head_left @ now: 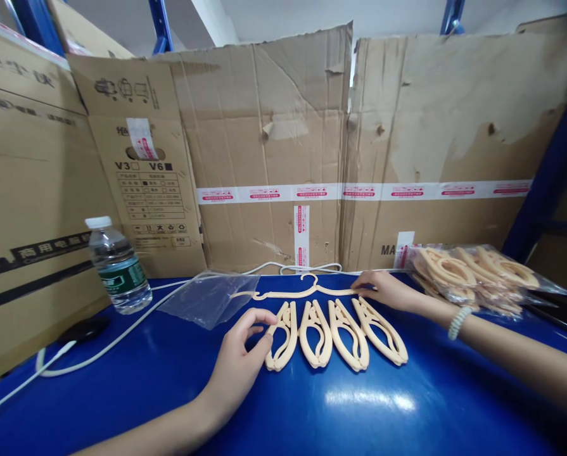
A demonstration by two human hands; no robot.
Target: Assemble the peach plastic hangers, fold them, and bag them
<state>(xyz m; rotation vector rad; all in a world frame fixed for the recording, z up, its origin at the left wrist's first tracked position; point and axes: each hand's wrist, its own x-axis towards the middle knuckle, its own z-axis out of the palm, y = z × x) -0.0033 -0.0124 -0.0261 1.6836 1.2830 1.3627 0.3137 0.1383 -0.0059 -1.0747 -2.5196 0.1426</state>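
Note:
Four folded cream hangers lie side by side on the blue table (169, 392): the leftmost hanger (290, 342), two middle hangers (327, 345) (362, 345) and the rightmost hanger (397, 342). Behind them an unfolded hanger (287, 294) lies spread, its hook pointing away. My left hand (240, 345) has thumb and fingers closed on the left edge of the leftmost hanger. My right hand (382, 290), a beaded band on its wrist, pinches the right arm of the unfolded hanger. A clear plastic bag (210, 297) lies by the unfolded hanger's left end.
Bagged hangers (473, 275) are piled at the right, beyond my right forearm. At the left stand a water bottle (119, 269) and a black mouse-like object (84, 328), with white cable (121, 334) curving around. Cardboard sheets (273, 152) wall the back.

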